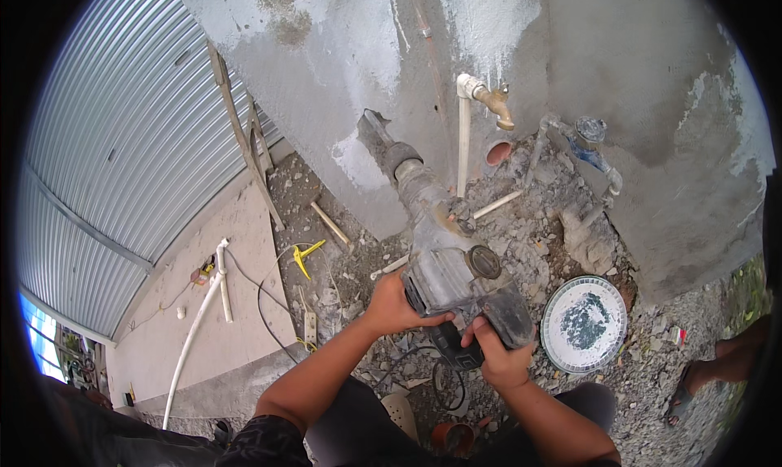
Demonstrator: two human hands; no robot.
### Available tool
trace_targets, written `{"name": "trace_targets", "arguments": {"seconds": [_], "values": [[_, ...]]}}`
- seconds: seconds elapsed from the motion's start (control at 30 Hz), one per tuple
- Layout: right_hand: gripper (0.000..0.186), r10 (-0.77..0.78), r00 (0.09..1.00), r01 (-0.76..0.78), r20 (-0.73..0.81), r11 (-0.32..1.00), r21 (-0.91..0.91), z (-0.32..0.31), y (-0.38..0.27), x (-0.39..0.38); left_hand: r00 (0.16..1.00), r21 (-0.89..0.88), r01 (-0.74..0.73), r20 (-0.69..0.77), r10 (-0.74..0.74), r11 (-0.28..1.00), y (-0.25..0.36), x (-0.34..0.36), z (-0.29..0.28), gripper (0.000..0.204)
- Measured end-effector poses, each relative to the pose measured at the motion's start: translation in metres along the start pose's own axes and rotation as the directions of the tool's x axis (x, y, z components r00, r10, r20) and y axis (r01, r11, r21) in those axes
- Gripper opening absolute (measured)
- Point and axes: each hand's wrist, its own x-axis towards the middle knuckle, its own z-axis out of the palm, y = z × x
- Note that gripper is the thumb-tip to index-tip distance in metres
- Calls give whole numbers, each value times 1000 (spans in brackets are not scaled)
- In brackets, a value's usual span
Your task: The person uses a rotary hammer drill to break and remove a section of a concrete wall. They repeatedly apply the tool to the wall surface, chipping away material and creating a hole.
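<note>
A large, dusty grey demolition hammer (444, 271) slants up and away from me toward the cement wall (481, 27). Its chisel bit (376, 131) meets the wall at a gouged, chipped patch; whether it presses in, I cannot tell. My left hand (393, 306) is closed around the left side of the hammer's body. At the rear, my right hand (503, 359) grips the black handle (456, 349), with its fingers partly hidden. A dark cord loops on the ground below the handle.
Right of the hammer, a brass tap (494, 107) tops a white pipe (463, 149), near a water meter (590, 130). A round white tray (582, 361) lies on rubble. Another person's foot (683, 394) stands far right. Left are a board (183, 328), a bent pipe (194, 337) and corrugated sheeting (122, 125).
</note>
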Motion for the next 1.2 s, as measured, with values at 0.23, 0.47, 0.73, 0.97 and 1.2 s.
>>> {"name": "trace_targets", "arguments": {"seconds": [0.23, 0.47, 0.73, 0.97, 1.2], "values": [[4, -3, 1000, 3, 8, 1000, 26, -1, -7, 1, 999, 0, -41, -11, 41, 999, 6, 1, 4, 78], [6, 20, 1000, -19, -10, 1000, 13, 2, -7, 5, 999, 7, 26, 21, -26, 1000, 8, 1, 0, 78], [7, 0, 1000, 0, -7, 1000, -19, 8, -8, 7, 1000, -65, -3, 25, 5, 998, 2, 4, 1, 81], [6, 21, 1000, -21, -6, 1000, 17, 8, -3, 16, 996, -105, 84, 32, -81, 991, -5, 5, -1, 70], [10, 38, 998, -35, -54, 998, 53, 6, 9, 22, 997, -7, 76, 23, -76, 997, -10, 9, 0, 62]]}}
